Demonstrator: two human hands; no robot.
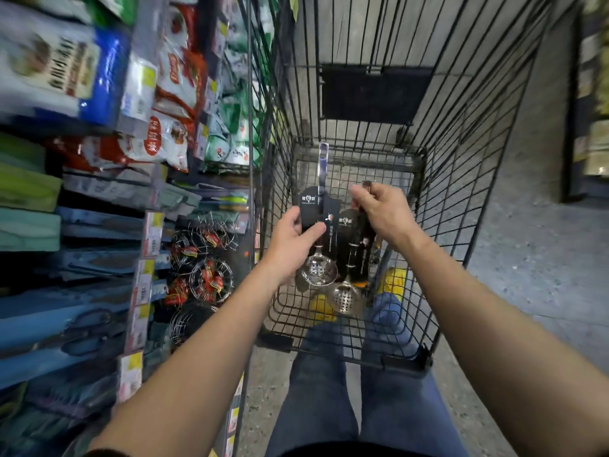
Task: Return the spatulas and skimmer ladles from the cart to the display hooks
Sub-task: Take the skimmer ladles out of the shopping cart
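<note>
Blue denim covers the person's legs [329,400] at the bottom of the view, standing right behind the black wire cart [461,179]. Above them both bare forearms reach forward into the basket. The left hand [296,235] is clenched around the black card sleeve of a skimmer ladle [319,270], whose perforated steel bowl hangs just below the fist while its shiny handle [323,163] points up and away, towards the cart's far end. The right hand [384,209] is closed on the top of a second bundle of dark-sleeved utensils [357,245], just beside the first; whether these are spatulas or more skimmers I cannot tell, though another perforated bowl [346,298] lies beneath them on the basket floor. Both held pieces run roughly front to back along the cart.

What matters for the next move is that the display hooks must lie to the person's left, where the shelving [99,225] stands with wire baskets [204,268] and packaged goods hanging; the exact empty hook is too blurred to pick out. The left hand is the nearer one to that shelf, so its skimmer would probably go first, swung sideways over the cart's wall with the hanging hole at the handle's far tip leading. Beyond the cart, grey floor [527,258] stretches away.
</note>
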